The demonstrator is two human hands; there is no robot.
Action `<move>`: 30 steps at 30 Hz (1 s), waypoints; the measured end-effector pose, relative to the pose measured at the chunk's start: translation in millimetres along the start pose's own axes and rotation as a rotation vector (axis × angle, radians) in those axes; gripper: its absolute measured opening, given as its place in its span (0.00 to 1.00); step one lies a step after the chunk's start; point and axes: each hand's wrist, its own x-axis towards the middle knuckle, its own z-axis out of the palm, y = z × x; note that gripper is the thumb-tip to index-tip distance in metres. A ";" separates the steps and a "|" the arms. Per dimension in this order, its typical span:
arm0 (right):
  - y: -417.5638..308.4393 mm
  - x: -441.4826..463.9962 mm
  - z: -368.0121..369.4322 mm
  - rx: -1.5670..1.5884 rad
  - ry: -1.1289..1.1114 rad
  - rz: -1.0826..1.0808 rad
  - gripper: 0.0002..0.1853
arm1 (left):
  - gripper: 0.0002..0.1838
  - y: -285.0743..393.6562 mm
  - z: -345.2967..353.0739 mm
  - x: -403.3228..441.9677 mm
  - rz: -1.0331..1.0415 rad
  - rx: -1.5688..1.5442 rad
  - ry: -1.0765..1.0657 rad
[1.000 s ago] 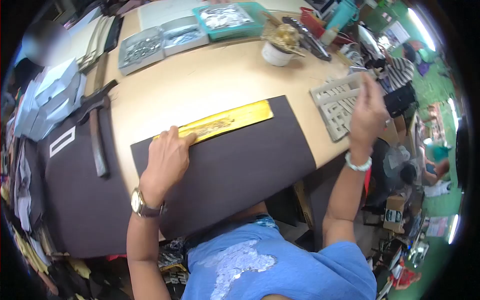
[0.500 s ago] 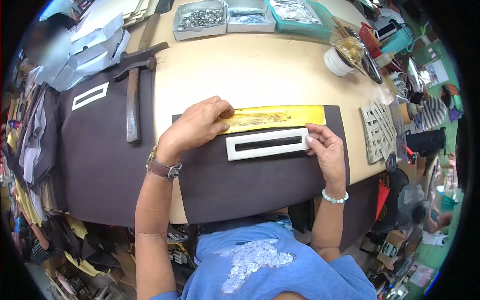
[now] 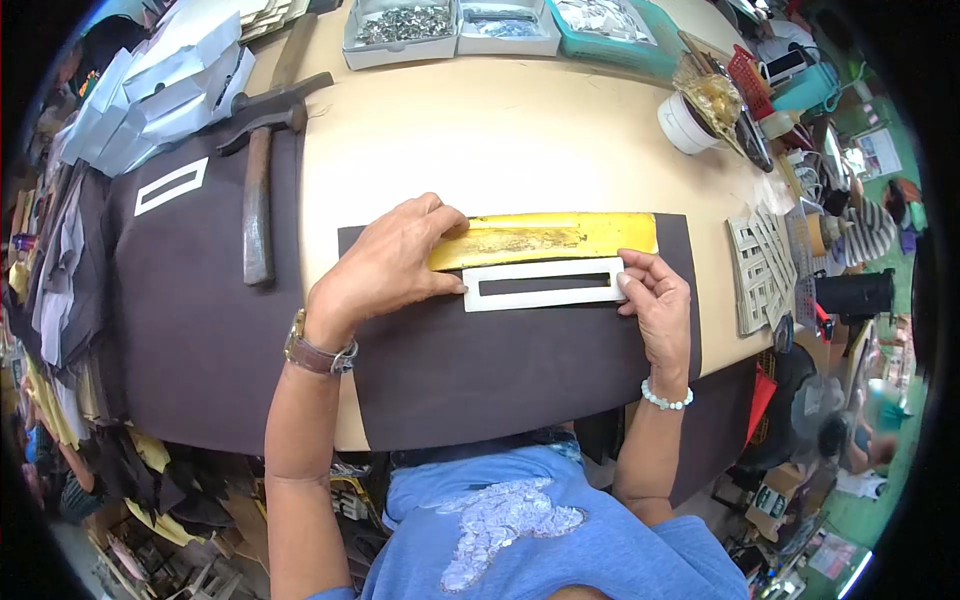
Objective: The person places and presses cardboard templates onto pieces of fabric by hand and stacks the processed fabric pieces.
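A white rectangular frame (image 3: 545,299) with a long slot lies just below a yellow strip (image 3: 610,236), over a dark sheet (image 3: 520,370). The thumb and fingers of my right hand (image 3: 655,300) pinch the frame's right end. My left hand (image 3: 400,255) presses its fingers on the strip's left end, and its thumb touches the frame's left end. Brown smears mark the strip's surface.
A hammer (image 3: 257,205) and another white frame (image 3: 171,187) rest on dark material at the left. Open boxes (image 3: 405,55) of small parts stand at the back. A white tub (image 3: 686,124) and a stack of slotted frames (image 3: 757,270) are at the right.
My right hand has come from the stack at the right with the white frame, now beside the yellow strip. My left thumb has moved down to the frame's left end.
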 end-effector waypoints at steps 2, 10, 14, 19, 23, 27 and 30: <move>-0.5 -0.1 0.1 0.006 0.002 0.003 0.14 | 0.27 1.0 0.0 -0.1 0.017 0.017 0.014; -7.6 -6.0 7.5 -0.086 0.081 -0.037 0.15 | 0.26 0.7 3.1 -0.9 0.054 0.030 0.062; 1.0 -6.0 9.8 -0.228 0.151 -0.164 0.19 | 0.26 1.9 3.4 -1.3 0.043 0.024 0.051; 3.9 -3.8 10.0 -0.191 0.198 -0.133 0.22 | 0.26 4.3 2.0 -1.1 0.041 0.025 0.049; -3.6 -1.6 9.5 -0.229 0.200 -0.078 0.24 | 0.25 5.1 0.9 -1.2 0.054 -0.014 0.046; -2.4 -0.4 8.9 -0.245 0.201 -0.093 0.24 | 0.26 3.6 2.6 -1.2 0.036 0.011 0.036; -3.2 -0.8 9.5 -0.222 0.194 -0.110 0.23 | 0.26 3.9 1.7 -1.4 0.052 0.032 0.041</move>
